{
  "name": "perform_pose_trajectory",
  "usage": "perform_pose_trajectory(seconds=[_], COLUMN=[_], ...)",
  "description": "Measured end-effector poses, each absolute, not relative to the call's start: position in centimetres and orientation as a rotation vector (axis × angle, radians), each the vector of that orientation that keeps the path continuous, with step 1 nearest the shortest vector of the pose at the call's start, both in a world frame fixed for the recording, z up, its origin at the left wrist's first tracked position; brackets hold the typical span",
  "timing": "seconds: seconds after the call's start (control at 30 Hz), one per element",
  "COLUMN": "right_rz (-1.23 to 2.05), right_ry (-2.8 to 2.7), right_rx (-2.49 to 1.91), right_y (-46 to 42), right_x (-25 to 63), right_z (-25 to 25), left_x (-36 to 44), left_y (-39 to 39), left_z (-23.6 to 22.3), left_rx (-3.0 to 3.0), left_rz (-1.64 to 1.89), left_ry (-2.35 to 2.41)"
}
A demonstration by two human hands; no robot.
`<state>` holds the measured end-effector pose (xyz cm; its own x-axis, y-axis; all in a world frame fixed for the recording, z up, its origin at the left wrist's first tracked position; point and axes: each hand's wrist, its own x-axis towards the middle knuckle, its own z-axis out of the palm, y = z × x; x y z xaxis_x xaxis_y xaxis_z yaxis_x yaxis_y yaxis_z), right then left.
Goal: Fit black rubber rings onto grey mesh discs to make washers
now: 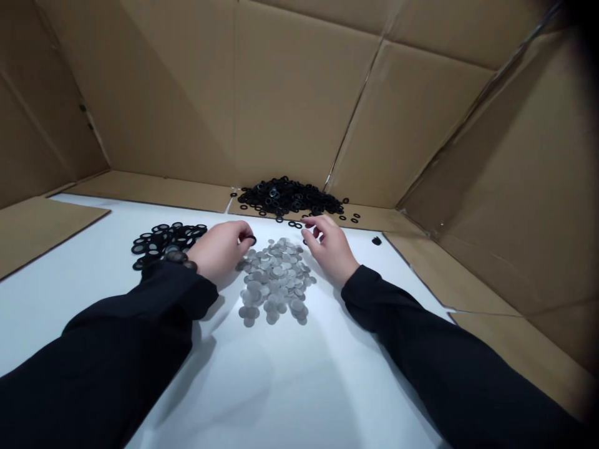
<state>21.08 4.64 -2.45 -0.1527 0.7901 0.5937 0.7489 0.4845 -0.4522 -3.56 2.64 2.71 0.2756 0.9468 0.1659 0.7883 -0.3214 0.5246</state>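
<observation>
My left hand (223, 248) is closed, with a small black ring (251, 240) pinched between thumb and fingertips. It hovers at the left edge of a pile of thin, translucent grey discs (277, 274). On the other side of that pile, my right hand (328, 245) has its thumb and fingers apart, slightly curled, with nothing clearly held. Close to its fingertips lie a few loose black rings (294, 224). Behind my left wrist is a heap of black rings with pale discs in their centres (171, 240).
A large heap of black rings (285, 196) lies at the back against the cardboard wall (299, 93). Cardboard walls also rise left and right. A small black piece (376, 241) rests on the white tabletop (281, 386) at the right. Flat cardboard strips (154, 190) border the white surface.
</observation>
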Motion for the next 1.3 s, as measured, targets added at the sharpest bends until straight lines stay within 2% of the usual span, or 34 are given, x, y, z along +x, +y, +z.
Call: perform_pose_trajectory(seconds=[0.07, 0.3, 0.47, 0.8, 0.93, 1.07, 1.3], right_rz=[0.021, 0.002, 0.018, 0.03, 0.103, 0.159, 0.034], right_ry=[-1.925, -2.012, -2.057, -2.003, -1.909, -1.874, -1.96], right_rx=[-1.449, -1.553, -1.51, -1.282, -1.032, -0.974, -0.948], right_y=[7.1, 10.6, 11.0, 7.0, 2.3, -1.3, -1.9], right_x=[22.1, 22.1, 21.2, 20.5, 19.0, 18.2, 18.8], right_z=[-3.1, -4.3, -4.2, -2.9, -1.8, -1.4, -2.0], left_x=[-4.6, -6.8, -8.1, -8.3, -5.0, -1.3, 0.6], left_y=[3.3, 4.4, 5.4, 5.9, 3.5, 0.5, -0.4], left_z=[2.8, 3.4, 3.0, 1.7, 2.4, 2.0, 0.6], left_rx=[2.303, 2.391, 2.449, 2.461, 2.336, 1.756, 1.43], left_rz=[0.611, 0.532, 0.484, 0.683, 0.934, 0.868, 0.866], left_ry=[1.737, 1.972, 1.92, 1.994, 1.56, 0.965, 0.875])
